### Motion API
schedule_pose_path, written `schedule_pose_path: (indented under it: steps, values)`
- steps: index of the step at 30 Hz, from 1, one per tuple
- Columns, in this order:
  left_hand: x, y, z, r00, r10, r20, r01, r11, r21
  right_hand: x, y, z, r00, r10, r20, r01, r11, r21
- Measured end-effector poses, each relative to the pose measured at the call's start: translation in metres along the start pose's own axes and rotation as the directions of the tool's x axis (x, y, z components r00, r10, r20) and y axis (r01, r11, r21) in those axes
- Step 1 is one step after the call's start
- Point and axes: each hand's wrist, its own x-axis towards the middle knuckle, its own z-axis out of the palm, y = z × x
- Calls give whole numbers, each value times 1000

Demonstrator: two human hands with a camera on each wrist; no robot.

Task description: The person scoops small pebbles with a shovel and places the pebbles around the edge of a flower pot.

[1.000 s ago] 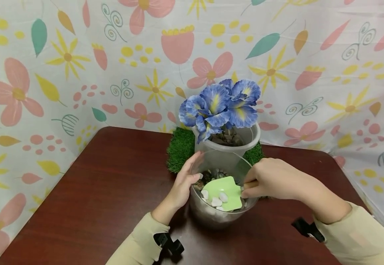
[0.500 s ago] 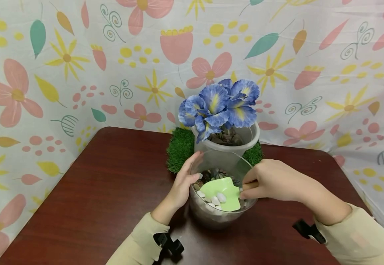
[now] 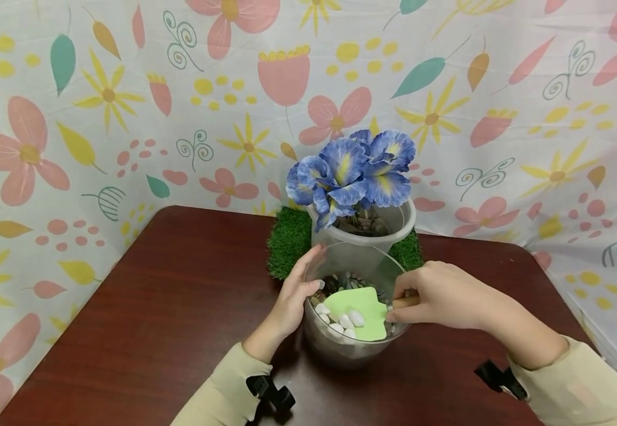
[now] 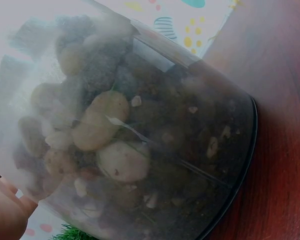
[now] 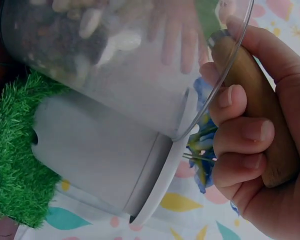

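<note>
A clear, round container (image 3: 335, 349) stands on the table with dark soil, brown stones (image 4: 102, 120) and white pebbles (image 3: 336, 327) inside. My left hand (image 3: 287, 302) holds its left rim, thumb over the edge and fingers along the wall. With curled fingers my right hand (image 3: 442, 296) grips the wooden handle (image 5: 257, 110) of a small trowel at the right rim. The trowel's light green blade (image 3: 346, 299) lies inside the container, low over the stones. Two white pebbles (image 3: 357, 318) show against the blade, others along its near left edge.
Right behind the container stands a white pot (image 3: 404, 228) with blue artificial flowers (image 3: 346, 165). It rests on a patch of artificial grass (image 3: 289, 242). The dark red table (image 3: 180, 296) meets a flower-printed cloth (image 3: 143, 124) at the back.
The trowel blade has tilted and shifted slightly inside the container. White pebbles have slid left, and more now show at its near left edge. The left hand keeps its place.
</note>
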Motion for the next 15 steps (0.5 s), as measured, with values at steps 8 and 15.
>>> schedule_pose_path:
  steps: [8,15]
  values:
    - [1,-1,0,1000,17,-3,-17,1000,9,-6,4,4,998,-24,-49,27,998,59]
    - [1,-1,-1,999,33,-2,-33,999,3,-8,6,6,998,-39,-54,46,990,132]
